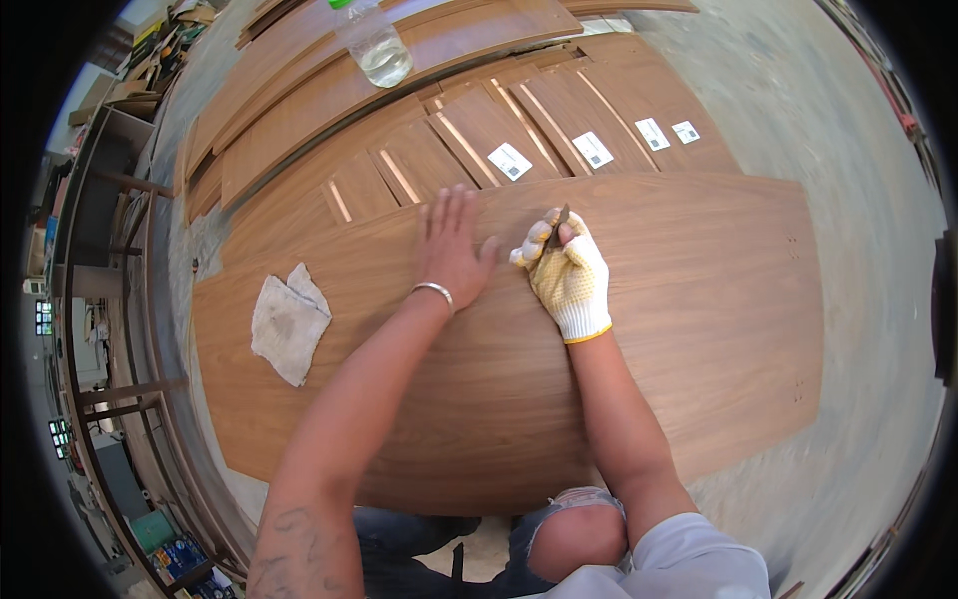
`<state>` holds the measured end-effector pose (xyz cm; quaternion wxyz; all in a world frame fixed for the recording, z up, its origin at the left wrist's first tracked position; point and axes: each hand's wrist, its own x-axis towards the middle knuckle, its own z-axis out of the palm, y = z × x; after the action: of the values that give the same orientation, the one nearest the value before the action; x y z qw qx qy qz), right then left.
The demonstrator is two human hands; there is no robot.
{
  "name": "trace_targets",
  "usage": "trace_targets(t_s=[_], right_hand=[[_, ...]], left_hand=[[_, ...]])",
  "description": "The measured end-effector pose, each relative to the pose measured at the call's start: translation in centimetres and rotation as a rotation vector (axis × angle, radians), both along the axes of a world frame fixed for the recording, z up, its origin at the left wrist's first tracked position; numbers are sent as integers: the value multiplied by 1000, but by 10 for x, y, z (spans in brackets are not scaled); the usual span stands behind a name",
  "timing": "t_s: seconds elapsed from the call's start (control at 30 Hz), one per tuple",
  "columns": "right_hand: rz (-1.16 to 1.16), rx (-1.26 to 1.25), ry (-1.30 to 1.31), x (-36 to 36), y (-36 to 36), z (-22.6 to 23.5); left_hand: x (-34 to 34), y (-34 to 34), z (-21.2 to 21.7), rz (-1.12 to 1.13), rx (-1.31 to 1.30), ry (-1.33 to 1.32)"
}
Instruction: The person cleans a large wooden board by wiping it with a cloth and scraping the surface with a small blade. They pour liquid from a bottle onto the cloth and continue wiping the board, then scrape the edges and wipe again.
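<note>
A large brown wood-grain board (689, 329) lies in front of me. My left hand (454, 245), bare and with a metal bangle at the wrist, rests on the board near its far edge, fingers stretched out and holding nothing. To its right, my right hand (571, 275) wears a white knit glove with yellow dots. Its fingers close around a small dark pointed blade-like tool (561, 222), whose tip points away from me; the rest is hidden in the glove. On the board's left part lies a crumpled, stained white rag (289, 324).
Beyond the board lie several brown panels (639, 80), some with white labels (593, 150). A clear bottle (379, 50) with a green cap and liquid inside stands on the stacked boards at the back. A dark shelf frame (130, 389) runs along the left.
</note>
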<state>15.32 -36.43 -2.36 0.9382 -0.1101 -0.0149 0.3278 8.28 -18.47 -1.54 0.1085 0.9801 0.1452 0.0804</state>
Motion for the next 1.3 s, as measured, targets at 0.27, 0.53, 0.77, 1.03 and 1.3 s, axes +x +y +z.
trace_targets(t_s=[0.27, 0.53, 0.77, 1.03, 1.3], right_hand=[[28, -33, -65, 4, 6, 4], [2, -94, -93, 11, 5, 7], [110, -275, -314, 27, 13, 22], [227, -1243, -1608, 112, 91, 74], [472, -1310, -2194, 118, 171, 74]], left_hand=[[-38, 28, 4, 235, 71, 56], [-35, 29, 8, 232, 34, 47], [-36, 29, 4, 284, 42, 34], [-35, 28, 6, 430, 51, 47], [-29, 25, 6, 429, 4, 18]])
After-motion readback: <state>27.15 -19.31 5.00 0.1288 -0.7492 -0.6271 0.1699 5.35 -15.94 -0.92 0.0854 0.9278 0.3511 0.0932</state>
